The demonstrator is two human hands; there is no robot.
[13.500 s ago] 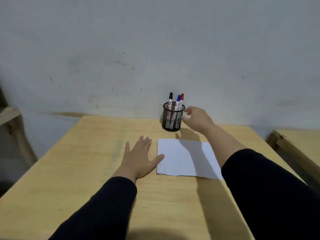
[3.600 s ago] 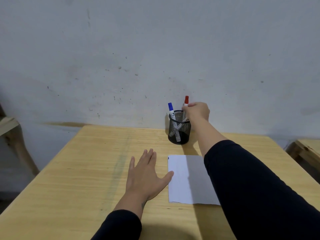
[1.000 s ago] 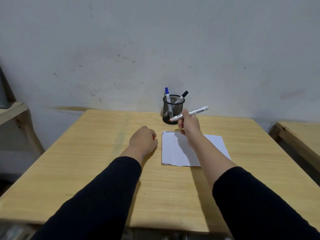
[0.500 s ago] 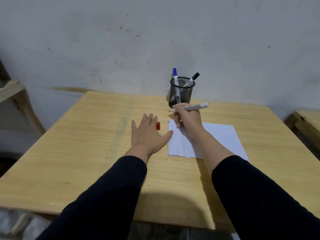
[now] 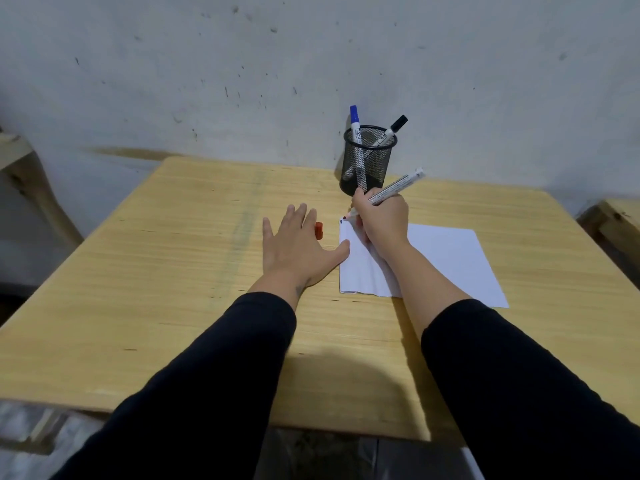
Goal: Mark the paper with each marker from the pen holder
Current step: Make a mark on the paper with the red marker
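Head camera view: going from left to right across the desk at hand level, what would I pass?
Left hand flat on the table → red cap → right hand holding the red marker → bare part of the paper.

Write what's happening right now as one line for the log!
right hand: holds uncapped red marker, tip at paper far-left corner | left hand: flat on table | red cap: beside left hand | pen holder: blue, black markers
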